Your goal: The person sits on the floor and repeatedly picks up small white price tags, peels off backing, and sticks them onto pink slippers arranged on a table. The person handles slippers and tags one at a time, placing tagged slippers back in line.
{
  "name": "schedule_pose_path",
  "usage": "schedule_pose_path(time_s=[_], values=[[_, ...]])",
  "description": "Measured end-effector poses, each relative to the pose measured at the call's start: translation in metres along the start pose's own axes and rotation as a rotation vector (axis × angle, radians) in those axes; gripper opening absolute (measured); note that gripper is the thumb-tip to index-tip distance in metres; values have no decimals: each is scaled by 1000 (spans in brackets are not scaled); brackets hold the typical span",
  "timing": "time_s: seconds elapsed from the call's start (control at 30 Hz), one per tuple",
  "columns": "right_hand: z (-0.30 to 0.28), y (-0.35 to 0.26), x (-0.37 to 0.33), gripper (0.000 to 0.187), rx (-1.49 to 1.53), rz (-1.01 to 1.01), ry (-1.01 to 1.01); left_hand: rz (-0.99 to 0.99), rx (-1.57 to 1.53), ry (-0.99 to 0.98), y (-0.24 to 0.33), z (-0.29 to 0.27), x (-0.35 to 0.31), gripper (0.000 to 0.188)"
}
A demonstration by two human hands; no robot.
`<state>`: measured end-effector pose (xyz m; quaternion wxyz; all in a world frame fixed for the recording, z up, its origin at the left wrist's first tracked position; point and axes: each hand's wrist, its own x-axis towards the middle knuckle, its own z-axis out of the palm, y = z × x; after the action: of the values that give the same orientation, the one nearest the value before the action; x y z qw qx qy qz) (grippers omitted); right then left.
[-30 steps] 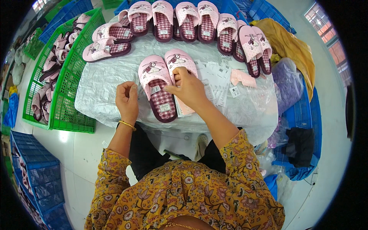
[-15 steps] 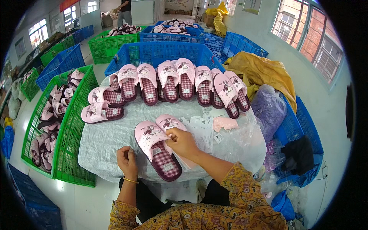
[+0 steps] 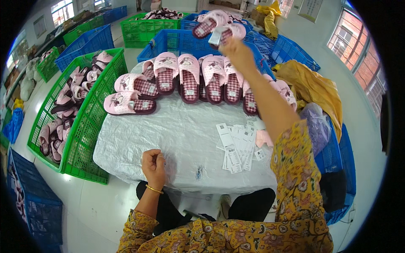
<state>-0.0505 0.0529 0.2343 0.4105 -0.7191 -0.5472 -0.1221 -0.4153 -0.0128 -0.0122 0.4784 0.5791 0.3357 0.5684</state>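
My right hand (image 3: 237, 54) is stretched far out over the blue crate behind the table, smeared by motion. Right at its fingers is a pink slipper (image 3: 231, 33) with a checked insole, and its mate (image 3: 210, 23) is just beyond, both up in the air. Whether the fingers still grip them cannot be made out. Low over the table's near left part, my left hand (image 3: 153, 168) has its fingers curled in; anything inside is hidden. Several pink slippers (image 3: 188, 78) stand in a row along the table's far edge, beyond both hands.
White printed slips (image 3: 237, 147) and a pink paper piece (image 3: 264, 138) lie on the plastic-covered table (image 3: 135, 130). Small thin bits (image 3: 200, 172) lie near its front edge. A green crate of slippers (image 3: 90, 130) stands left, yellow sheeting (image 3: 310, 86) right.
My right hand has carried the pair of slippers up from the table to above the far blue crate. The slips they partly covered now show. My left hand stays curled.
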Motion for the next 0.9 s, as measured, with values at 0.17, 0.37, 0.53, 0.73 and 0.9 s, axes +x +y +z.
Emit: schedule_pose_path(time_s=[0.17, 0.37, 0.53, 0.73, 0.9], values=[[57, 73, -68, 68, -35, 375, -95, -16, -2, -39, 1, 3, -1, 13], [91, 98, -68, 93, -303, 391, -52, 8, 36, -18, 7, 4, -3, 13], [120, 108, -52, 79, -227, 398, 13, 0, 51, -9, 5, 1, -4, 12], [123, 129, -46, 44, -177, 238, 272, 31, 101, -39, 5, 2, -3, 10], [84, 65, -97, 42, -125, 97, 431, 255, 323, -90, 8, 0, 0, 13]])
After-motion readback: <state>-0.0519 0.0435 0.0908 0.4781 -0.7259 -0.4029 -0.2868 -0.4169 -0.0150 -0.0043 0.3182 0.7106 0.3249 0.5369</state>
